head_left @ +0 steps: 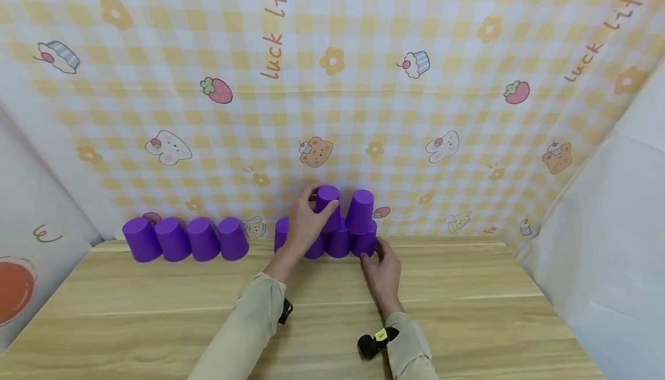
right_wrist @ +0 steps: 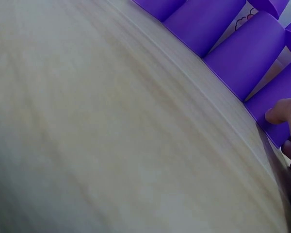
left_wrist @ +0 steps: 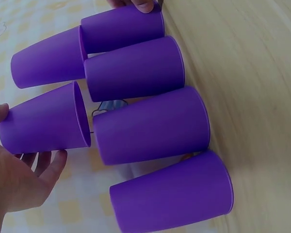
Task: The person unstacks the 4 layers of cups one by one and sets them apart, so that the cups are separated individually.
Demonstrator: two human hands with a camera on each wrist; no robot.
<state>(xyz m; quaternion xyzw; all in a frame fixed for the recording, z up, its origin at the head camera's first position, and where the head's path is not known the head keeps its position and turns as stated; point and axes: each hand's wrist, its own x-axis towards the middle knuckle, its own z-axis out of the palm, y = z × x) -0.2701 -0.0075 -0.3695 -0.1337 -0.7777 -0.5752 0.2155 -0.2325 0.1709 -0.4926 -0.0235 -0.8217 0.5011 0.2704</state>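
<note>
My left hand (head_left: 305, 224) grips an upside-down purple cup (left_wrist: 43, 119) between thumb and fingers, its rim close over the bottom row. Beside it, another upside-down cup (head_left: 361, 211) stands on the two right-hand cups of that row. My right hand (head_left: 384, 270) holds the row's right-end cup (head_left: 363, 240) low down, thumb on the front and fingers round the right side. Also in the row are a cup (left_wrist: 136, 68) next to the right-end one, a middle cup (left_wrist: 153, 126) and a left-end cup (left_wrist: 172, 191). My left hand partly hides the row in the head view.
Farther left, several more upside-down purple cups (head_left: 204, 239) stand side by side along the back of the wooden table (head_left: 322, 310). A yellow checked cloth (head_left: 384, 114) hangs right behind the cups. White sheeting (head_left: 597, 241) rises at the right side.
</note>
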